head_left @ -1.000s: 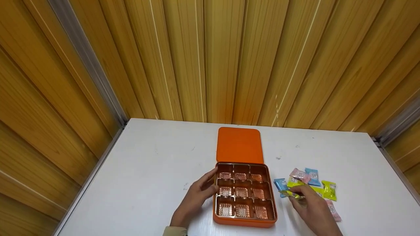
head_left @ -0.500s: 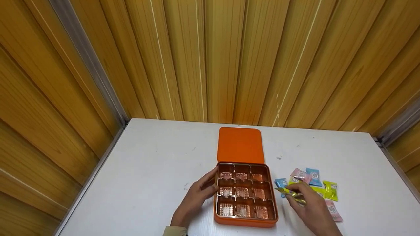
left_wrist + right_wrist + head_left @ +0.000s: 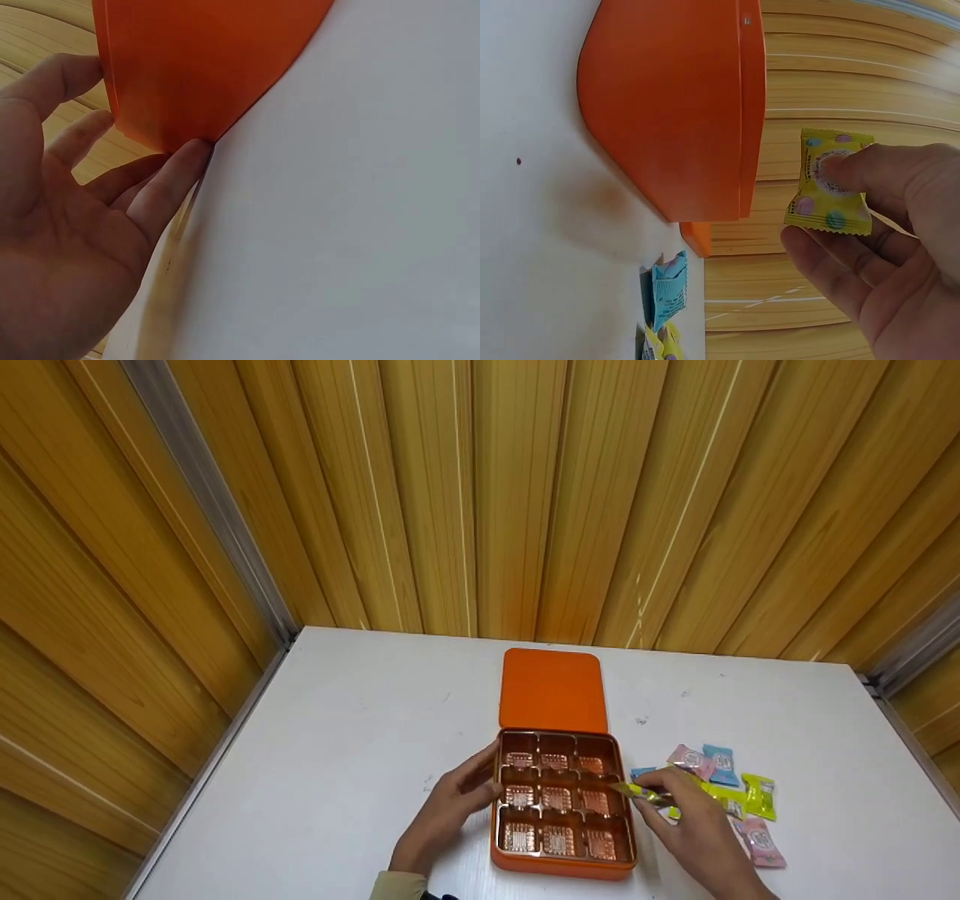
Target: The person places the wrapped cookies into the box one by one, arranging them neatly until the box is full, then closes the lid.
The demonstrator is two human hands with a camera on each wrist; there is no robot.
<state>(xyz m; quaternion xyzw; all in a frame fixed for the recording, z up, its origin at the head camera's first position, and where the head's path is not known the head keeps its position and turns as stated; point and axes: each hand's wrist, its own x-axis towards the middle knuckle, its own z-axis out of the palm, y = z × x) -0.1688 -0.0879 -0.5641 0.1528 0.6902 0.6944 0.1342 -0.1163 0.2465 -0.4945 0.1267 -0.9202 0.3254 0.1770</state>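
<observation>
While yellow packet [image 3: 823, 205] sits pinched in right hand [image 3: 696, 819], left hand [image 3: 452, 801] spread, touching box [image 3: 562, 867]

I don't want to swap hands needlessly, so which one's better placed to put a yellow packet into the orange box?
Probably the right hand: it pinches a yellow packet by the right edge of the orange box. The left hand holds no packet and touches the box's left side.
</observation>
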